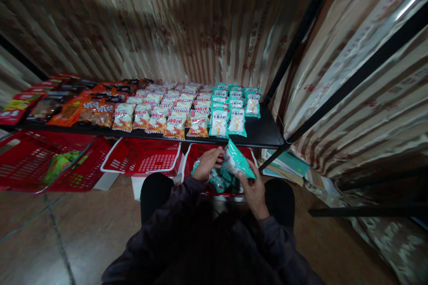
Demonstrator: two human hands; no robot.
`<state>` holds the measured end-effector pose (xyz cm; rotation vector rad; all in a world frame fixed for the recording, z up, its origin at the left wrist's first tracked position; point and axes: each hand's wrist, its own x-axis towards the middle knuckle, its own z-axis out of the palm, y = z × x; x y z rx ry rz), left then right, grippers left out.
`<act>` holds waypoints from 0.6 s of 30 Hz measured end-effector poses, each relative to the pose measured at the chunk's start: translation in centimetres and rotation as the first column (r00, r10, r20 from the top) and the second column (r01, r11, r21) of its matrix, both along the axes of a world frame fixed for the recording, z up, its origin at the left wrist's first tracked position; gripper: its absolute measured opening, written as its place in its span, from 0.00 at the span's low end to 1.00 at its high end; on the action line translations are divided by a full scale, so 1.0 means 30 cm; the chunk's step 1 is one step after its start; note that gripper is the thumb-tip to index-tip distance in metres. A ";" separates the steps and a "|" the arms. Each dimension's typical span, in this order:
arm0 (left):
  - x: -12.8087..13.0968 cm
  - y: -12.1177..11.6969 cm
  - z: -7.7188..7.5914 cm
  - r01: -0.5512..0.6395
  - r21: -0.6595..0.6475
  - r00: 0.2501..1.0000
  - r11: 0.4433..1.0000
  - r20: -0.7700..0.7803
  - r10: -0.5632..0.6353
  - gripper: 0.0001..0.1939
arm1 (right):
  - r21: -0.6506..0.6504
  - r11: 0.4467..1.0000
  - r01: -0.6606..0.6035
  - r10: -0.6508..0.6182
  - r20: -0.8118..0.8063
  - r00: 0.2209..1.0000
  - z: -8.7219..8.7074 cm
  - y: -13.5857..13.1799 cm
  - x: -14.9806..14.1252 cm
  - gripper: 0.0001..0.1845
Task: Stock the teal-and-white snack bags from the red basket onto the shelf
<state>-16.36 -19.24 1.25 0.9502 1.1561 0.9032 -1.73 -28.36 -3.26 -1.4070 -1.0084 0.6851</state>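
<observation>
My right hand (pixel 254 190) grips a teal and white snack bag (pixel 236 158) by its lower right side, thumb in front and fingers behind. The bag is tilted above a red basket (pixel 187 160) between my knees. Just left of the bag is my left hand (pixel 210 163), its fingers loosely bent and apart; whether the fingertips touch the bag's edge I cannot tell. More teal snack bags (pixel 219 180) lie in the basket, partly hidden by my hands. On the black shelf ahead stand matching teal bags (pixel 219 122) in rows, at the right end of the goods.
White and orange snack bags (pixel 175 124), orange packs (pixel 96 109) and red packs (pixel 16 102) fill the black shelf (pixel 264 131) leftward. Two red baskets (pixel 143 156) stand below it, left. Black posts (pixel 301 31) and striped curtains (pixel 200 22) enclose the right and back.
</observation>
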 end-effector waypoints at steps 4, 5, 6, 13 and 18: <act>0.006 0.001 -0.021 0.024 0.083 0.999 0.996 0.025 -0.026 0.12 | -0.047 0.998 0.037 -0.055 -0.481 0.875 0.023 0.010 -0.024 0.29; 0.009 0.001 -0.026 0.029 0.084 0.998 0.996 0.052 -0.033 0.13 | -0.060 0.998 0.032 -0.060 -0.561 0.826 0.026 0.015 -0.029 0.28; 0.012 0.001 -0.031 0.031 0.079 0.996 0.996 0.081 -0.038 0.14 | -0.072 0.997 0.020 -0.061 -0.623 0.779 0.026 0.019 -0.032 0.26; 0.039 -0.013 -0.028 -0.017 0.116 0.989 0.993 0.147 0.000 0.22 | -0.117 0.991 -0.059 -0.059 -0.800 0.597 0.008 0.035 -0.032 0.19; 0.069 -0.004 -0.041 -0.153 0.100 0.970 0.983 0.204 0.130 0.33 | -0.128 0.990 -0.061 -0.073 -0.832 0.550 0.018 0.045 -0.031 0.20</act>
